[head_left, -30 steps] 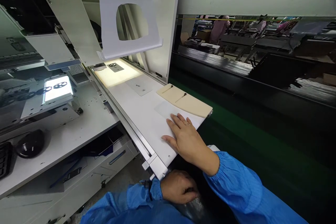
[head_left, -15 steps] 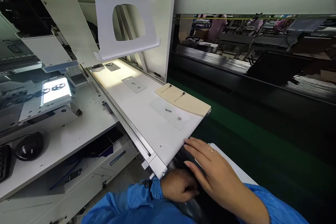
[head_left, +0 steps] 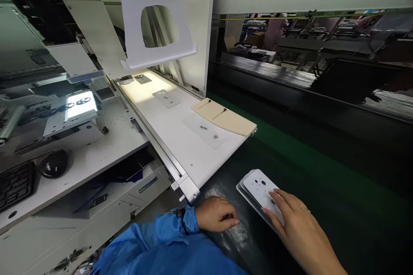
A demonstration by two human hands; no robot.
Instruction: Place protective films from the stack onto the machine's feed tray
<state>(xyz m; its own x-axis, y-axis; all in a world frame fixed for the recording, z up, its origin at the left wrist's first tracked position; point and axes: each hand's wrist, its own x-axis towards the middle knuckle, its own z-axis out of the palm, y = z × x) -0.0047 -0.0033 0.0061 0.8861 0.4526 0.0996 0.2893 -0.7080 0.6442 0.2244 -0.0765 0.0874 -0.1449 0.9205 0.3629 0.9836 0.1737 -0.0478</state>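
My right hand (head_left: pixel 295 219) rests on a stack of thin white phone-back-shaped sheets (head_left: pixel 258 182). Its fingers are stretched out over the top sheet, thumb apart from them, and they cover the stack's near end. Camera-like holes and a small dark print show on that top sheet. To its left, my left hand (head_left: pixel 217 214) lies on the dark surface, fingers loosely curled and nothing seen in them. Beyond both hands, a translucent sheet (head_left: pixel 206 131) with a dark print and a round mark lies flat on the white conveyor belt (head_left: pixel 174 146).
A cream guide plate (head_left: pixel 226 116) with two slots borders the belt's right side. Farther up lie another sheet (head_left: pixel 167 99) and a darker one (head_left: pixel 142 78) under light. Left are a bright screen (head_left: pixel 80 105), a mouse (head_left: pixel 53 164) and a keyboard (head_left: pixel 17 182). Another person stands far back.
My right hand has moved from the belt's end toward the right and now touches the stack, which shows more fully. My left hand stays curled in nearly the same place. The view has shifted slightly.
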